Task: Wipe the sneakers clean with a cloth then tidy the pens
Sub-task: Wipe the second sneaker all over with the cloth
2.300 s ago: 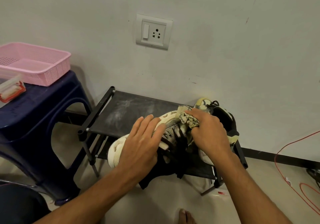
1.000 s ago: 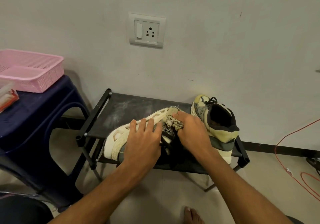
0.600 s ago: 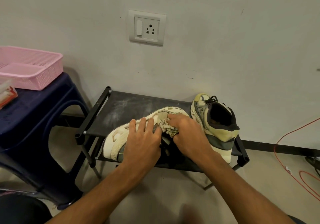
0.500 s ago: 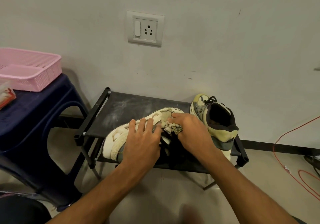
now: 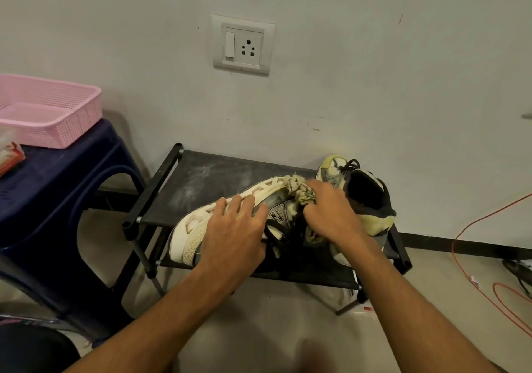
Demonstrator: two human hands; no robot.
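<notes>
Against a pale wall bearing a switch-and-socket plate (image 5: 242, 45), shows, from far left, a pink mesh basket (image 5: 72, 119) atop a dark blue plastic stool (image 5: 72, 171), with a red-edged clear box (image 5: 10, 156) beside it at the frame edge. Centre: low black shoe rack (image 5: 201, 182) set against the wall, top shelf dusty, carrying both sneakers. Left sneaker (image 5: 195, 228) on its side, cut-out sole turned toward the wall; left hand (image 5: 233, 228) flat upon it, fingers spread and fairly straight, pressing down. Just right: cloth (image 5: 298, 189), bunched against the right end of that sole, pinched in the curled fingers of the right hand (image 5: 331, 214). Next over: right sneaker (image 5: 371, 200) upright, heel toward the camera, just beside the right hand. Far right: red cable (image 5: 472, 228) looping across the floor.
</notes>
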